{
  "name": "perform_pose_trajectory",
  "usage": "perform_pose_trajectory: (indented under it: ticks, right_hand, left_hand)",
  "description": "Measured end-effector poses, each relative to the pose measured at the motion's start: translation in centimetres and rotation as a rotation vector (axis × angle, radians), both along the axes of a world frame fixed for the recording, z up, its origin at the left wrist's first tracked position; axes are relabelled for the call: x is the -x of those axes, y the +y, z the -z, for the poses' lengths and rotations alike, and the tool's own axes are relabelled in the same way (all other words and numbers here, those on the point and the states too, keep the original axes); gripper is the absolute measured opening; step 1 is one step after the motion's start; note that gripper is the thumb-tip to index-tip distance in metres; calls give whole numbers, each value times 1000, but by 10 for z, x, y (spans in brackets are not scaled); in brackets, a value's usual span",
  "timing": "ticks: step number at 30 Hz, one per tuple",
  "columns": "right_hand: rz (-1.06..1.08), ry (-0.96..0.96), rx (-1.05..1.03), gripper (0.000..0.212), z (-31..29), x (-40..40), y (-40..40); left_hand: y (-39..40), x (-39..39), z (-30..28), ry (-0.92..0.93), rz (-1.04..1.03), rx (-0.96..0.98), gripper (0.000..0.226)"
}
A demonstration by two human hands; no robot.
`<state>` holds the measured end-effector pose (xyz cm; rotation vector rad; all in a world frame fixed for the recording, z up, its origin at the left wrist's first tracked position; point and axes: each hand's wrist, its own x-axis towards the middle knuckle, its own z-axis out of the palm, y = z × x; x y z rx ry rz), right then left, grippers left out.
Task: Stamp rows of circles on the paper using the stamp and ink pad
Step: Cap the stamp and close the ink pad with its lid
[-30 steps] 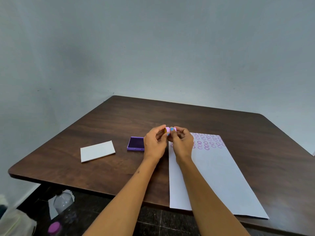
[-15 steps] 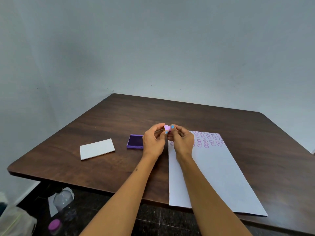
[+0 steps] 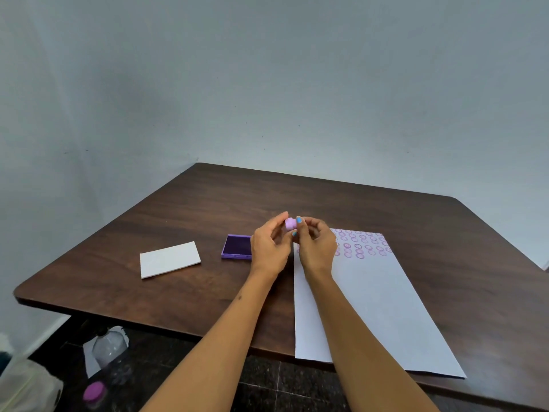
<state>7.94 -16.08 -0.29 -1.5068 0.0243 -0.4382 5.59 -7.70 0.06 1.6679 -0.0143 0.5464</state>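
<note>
A: From the head view, where is the stamp [image 3: 290,223]?

B: Held up between both hands, above the gap between the ink pad [image 3: 237,247] and the paper [image 3: 371,295]. The left hand [image 3: 269,251] pinches it with thumb and fingertips from one side; the right hand [image 3: 316,248] pinches it from the other. Neither hand is spread.

A: Which way does it point?

B: Its short body looks to lie roughly sideways, from one hand toward the other. Which end is the printing face I cannot tell.

A: And the pad?

B: Open on the dark wooden table [image 3: 208,203], just to the left of the left hand, which partly covers its right edge. So the left hand is nearer the pad. The paper lies under and to the right of the right hand, with rows of purple circles [image 3: 361,243] at its far end and the near part blank.

A: The white card [image 3: 169,259]?

B: Further left, well apart.
</note>
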Motion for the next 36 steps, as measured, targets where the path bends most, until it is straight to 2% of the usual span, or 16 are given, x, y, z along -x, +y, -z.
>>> perform_pose_trajectory:
  ticks: [4, 14, 21, 25, 30, 33, 36]
  right_hand:
    - [13, -70, 187, 24, 1, 0, 1]
    - [-107, -81, 644, 31, 1, 0, 5]
    - [-57, -83, 612, 32, 0, 3, 6]
    - [-17, -115, 562, 32, -4, 9, 7]
    - [-48, -124, 692, 39, -15, 18, 19]
    - [-64, -212, 721, 37, -23, 31, 47]
    - [-201, -262, 935, 34, -20, 50, 90]
  left_hand:
    - [1, 0, 1, 57, -14, 35, 61]
    - [1, 2, -3, -2, -231, 46, 48]
    - [4, 18, -5, -54, -317, 11, 47]
    - [31, 42, -11, -42, -429, -7, 47]
    - [95, 80, -21, 25, -649, -130, 48]
    - [126, 100, -18, 165, -741, -286, 49]
    - [140, 112, -11, 353, -756, -476, 51]
